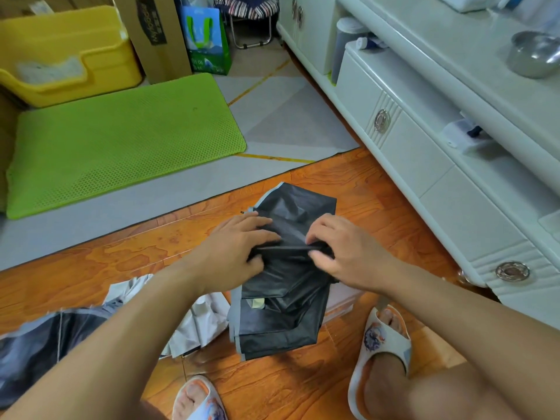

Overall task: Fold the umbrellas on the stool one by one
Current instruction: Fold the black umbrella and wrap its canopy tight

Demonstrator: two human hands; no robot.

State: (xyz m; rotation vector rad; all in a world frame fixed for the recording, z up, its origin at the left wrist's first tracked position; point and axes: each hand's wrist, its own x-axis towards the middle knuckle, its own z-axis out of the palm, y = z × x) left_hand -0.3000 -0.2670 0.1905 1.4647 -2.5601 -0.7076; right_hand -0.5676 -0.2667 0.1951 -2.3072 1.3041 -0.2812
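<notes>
I have both hands on the black umbrella [285, 286], which sits in the near middle of the scene above the orange wooden floor [378, 207], its loose canopy bunched into broad pleats with a grey edge band along its near left side. My left hand [239, 253] is curled over the fabric from the left, fingers bent down onto the top of the bundle and thumb tucked under, gripping a fold. My right hand [342, 253] comes in from the right, thumb and bent fingers pinching the same dark ridge of cloth that runs between the two hands. The far end of the canopy fans out beyond my knuckles, and a thin dark rib tip pokes out at its far left corner.

To the near left, partly under my left forearm, lies a second umbrella [45, 344], dark blue-grey with pale grey panels, spread loosely and touching the floor; I cannot tell whether it rests on a stool. My feet in pale printed slippers [381, 338] flank the near edge.

Further left, a bright green mat [121, 140] lies on a grey floor covering, with a yellow plastic bin [60, 56] and a cardboard box [154, 34] behind it. A white cabinet [424, 165] runs along the right side, a steel bowl [536, 53] on its top.
</notes>
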